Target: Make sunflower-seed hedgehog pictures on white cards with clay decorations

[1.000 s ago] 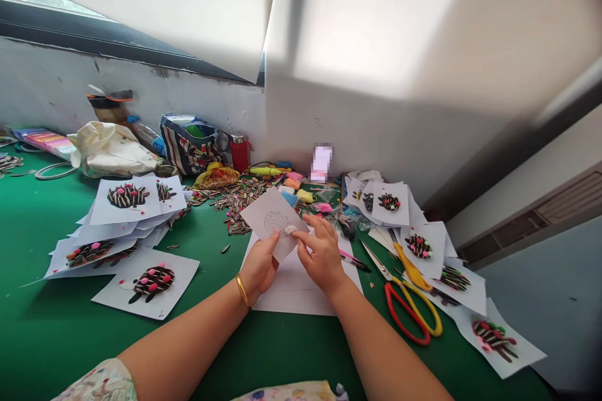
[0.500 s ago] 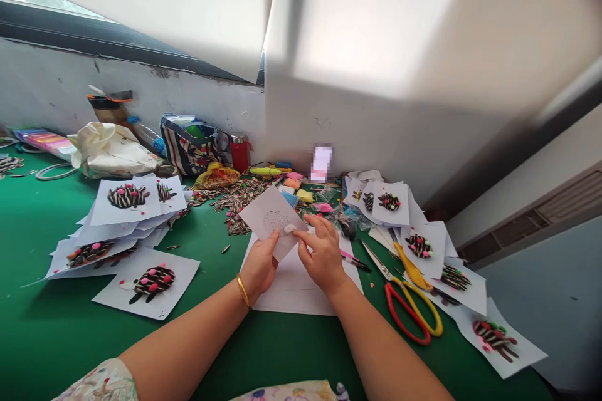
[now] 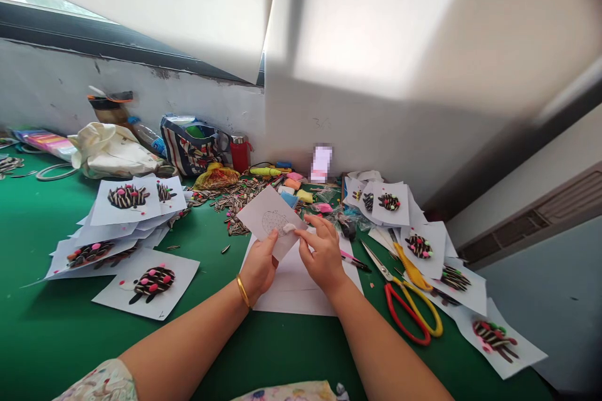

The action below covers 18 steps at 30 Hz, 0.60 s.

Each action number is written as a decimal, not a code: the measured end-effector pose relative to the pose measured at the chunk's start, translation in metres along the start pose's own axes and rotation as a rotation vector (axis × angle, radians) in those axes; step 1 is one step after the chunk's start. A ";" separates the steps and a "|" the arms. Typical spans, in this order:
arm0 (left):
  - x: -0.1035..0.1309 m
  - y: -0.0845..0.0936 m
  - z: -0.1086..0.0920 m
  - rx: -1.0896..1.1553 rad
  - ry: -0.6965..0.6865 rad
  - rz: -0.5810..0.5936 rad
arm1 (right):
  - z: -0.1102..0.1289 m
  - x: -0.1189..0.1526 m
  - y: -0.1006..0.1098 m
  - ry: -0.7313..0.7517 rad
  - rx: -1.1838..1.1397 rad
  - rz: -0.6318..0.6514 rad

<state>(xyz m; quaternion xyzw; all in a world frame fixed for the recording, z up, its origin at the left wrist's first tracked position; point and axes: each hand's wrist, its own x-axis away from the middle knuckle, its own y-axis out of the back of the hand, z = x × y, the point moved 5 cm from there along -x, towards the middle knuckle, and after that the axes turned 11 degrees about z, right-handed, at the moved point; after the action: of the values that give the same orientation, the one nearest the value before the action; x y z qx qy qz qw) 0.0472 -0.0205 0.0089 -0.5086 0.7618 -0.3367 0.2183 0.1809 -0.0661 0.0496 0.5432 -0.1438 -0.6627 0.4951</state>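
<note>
My left hand (image 3: 260, 267) grips a small white paper card (image 3: 258, 208) by its lower edge, thumb on top. A round dotted outline is drawn on the card. At its right side sits a small lump of white clay (image 3: 288, 228). My right hand (image 3: 321, 254) touches that lump with a fingertip, its other fingers spread and slightly bent, holding nothing I can see. Beneath both hands lies a white paper sheet (image 3: 301, 291), with a black and pink pen (image 3: 356, 261) at its right edge.
Scissors with red and yellow handles (image 3: 404, 301) lie at the right. Finished hedgehog cards stand in piles at left (image 3: 125, 225) and right (image 3: 426, 244). Behind are loose sunflower seeds (image 3: 239, 200), clay packs (image 3: 305, 197), a striped bag (image 3: 190, 147) and a red flask (image 3: 239, 153).
The card has shifted very slightly to the left in my left hand. My right fingertip stays at the white clay; nothing else has visibly moved.
</note>
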 end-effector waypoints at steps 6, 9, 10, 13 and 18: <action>0.000 -0.001 0.000 -0.004 0.008 -0.005 | 0.001 0.000 0.001 -0.003 0.002 0.003; 0.001 -0.003 0.001 -0.015 0.023 0.002 | 0.002 0.000 0.001 0.009 0.013 0.016; 0.002 -0.003 0.001 -0.014 0.026 -0.004 | 0.003 0.000 0.001 0.015 0.018 0.021; 0.003 -0.003 0.001 -0.004 0.029 -0.023 | 0.004 0.001 0.000 0.030 0.036 0.032; 0.003 -0.003 0.001 -0.002 0.029 -0.019 | 0.005 0.001 -0.001 0.043 0.056 0.047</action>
<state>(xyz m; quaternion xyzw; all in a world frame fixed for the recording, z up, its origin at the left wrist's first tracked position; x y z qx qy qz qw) 0.0487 -0.0238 0.0107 -0.5111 0.7603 -0.3452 0.2037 0.1761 -0.0686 0.0503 0.5674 -0.1644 -0.6348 0.4981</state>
